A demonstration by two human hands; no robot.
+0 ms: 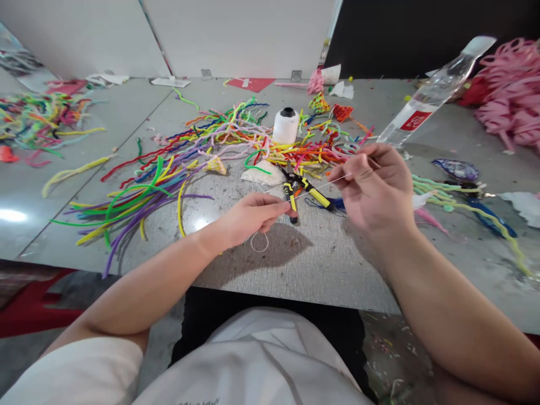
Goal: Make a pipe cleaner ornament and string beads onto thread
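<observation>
A thin white thread (323, 185) runs between my two hands above the table. My left hand (253, 216) pinches one part of it, and a small loop hangs below the fingers. My right hand (373, 188), a little higher, has its thumb and forefinger closed on the other end. Just beyond the thread lie black and yellow pliers (318, 195), partly behind my left fingertips. A white thread spool (286, 126) with a black top stands farther back. Colourful fuzzy stems (156, 185) spread around it and to the left.
A clear plastic bottle (432, 95) rises tilted behind my right hand. Pink ribbon (510, 93) is heaped at the far right. Another pile of colourful stems (37, 121) lies far left. A patterned oval item (455, 167) and white scraps lie at right. The table (257, 278) ends near my body.
</observation>
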